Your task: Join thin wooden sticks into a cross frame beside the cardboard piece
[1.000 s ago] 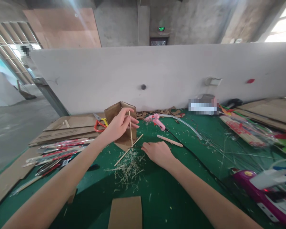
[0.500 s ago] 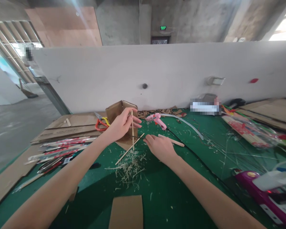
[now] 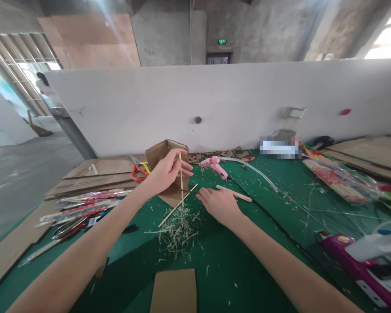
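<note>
Left hand (image 3: 167,172) is pinching a thin, pale wooden stick (image 3: 181,181), nearly upright.
Right hand (image 3: 219,204), fingers curled, is gripping a slim, dark tool (image 3: 188,190), its end at the stick.

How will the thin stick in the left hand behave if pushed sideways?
The thin stick is probably stiff under a gentle push, since it looks straight along its length. Being so slender, it is likely light. A harder push might flex, snap or swing it, as the left hand appears to hold it only near its upper end.
</note>
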Demonstrator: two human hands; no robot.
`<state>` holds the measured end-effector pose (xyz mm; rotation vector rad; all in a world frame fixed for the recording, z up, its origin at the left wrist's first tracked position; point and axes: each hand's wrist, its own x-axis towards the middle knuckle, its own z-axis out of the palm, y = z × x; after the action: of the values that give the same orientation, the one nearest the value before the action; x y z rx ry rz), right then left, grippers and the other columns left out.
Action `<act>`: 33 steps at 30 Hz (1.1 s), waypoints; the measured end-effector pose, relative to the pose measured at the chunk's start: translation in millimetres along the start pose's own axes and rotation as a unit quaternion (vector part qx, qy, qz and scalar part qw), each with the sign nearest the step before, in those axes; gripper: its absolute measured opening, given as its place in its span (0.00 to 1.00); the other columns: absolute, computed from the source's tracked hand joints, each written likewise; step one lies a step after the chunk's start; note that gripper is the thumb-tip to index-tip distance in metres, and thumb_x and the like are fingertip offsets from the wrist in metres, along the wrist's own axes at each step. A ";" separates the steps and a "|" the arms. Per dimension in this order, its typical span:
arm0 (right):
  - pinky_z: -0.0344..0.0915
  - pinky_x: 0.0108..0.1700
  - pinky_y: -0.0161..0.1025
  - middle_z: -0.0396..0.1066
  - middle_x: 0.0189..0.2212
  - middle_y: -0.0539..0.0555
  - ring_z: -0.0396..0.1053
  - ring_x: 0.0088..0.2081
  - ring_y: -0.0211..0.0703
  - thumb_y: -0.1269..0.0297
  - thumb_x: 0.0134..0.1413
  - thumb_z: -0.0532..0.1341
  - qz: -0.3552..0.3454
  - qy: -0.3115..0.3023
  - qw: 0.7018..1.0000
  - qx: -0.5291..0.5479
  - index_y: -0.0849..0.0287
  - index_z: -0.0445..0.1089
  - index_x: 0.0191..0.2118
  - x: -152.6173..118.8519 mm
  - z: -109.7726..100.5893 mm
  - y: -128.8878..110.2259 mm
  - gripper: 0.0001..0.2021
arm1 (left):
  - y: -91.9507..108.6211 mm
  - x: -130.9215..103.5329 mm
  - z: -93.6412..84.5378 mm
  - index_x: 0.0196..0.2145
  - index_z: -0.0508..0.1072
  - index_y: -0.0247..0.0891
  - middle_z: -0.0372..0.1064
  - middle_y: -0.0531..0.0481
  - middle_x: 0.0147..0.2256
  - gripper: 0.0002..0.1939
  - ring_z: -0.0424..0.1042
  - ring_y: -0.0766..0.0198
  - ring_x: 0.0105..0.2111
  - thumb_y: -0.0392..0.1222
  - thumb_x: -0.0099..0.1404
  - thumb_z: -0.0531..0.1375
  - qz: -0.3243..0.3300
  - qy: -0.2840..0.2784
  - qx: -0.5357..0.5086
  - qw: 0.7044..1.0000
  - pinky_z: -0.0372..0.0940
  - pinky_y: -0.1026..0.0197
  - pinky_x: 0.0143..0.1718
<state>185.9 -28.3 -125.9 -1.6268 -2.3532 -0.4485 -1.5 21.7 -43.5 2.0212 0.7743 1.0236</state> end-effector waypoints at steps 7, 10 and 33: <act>0.44 0.25 0.33 0.72 0.28 0.52 0.67 0.26 0.37 0.57 0.64 0.37 0.013 0.020 1.000 -0.004 0.55 0.65 0.38 3.3 -7.1 3.3 0.21 | 0.4 -0.6 0.5 0.48 0.57 0.41 0.70 0.44 0.36 0.13 0.74 0.61 0.33 0.40 0.67 0.47 0.009 -0.001 0.011 1.000 0.69 0.58 0.37; 0.42 0.24 0.34 0.72 0.27 0.51 0.67 0.26 0.37 0.57 0.64 0.38 0.004 0.013 1.000 0.000 0.56 0.64 0.38 1.0 -7.6 4.8 0.20 | 0.2 -0.4 1.1 0.47 0.57 0.41 0.70 0.44 0.36 0.11 0.74 0.61 0.32 0.41 0.67 0.47 0.012 0.001 0.014 1.000 0.69 0.58 0.36; 0.41 0.24 0.34 0.71 0.26 0.52 0.67 0.24 0.37 0.57 0.64 0.38 -0.015 0.006 1.000 -0.015 0.57 0.63 0.36 -2.8 1.5 -5.9 0.19 | -3.4 1.5 1.0 0.44 0.56 0.41 0.70 0.46 0.34 0.09 0.74 0.61 0.30 0.42 0.66 0.48 0.006 0.001 -0.003 1.000 0.70 0.59 0.35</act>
<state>181.3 -32.1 -129.0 -1.5999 -2.3761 -0.5014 -0.5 24.4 -46.1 2.0222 0.7608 1.0333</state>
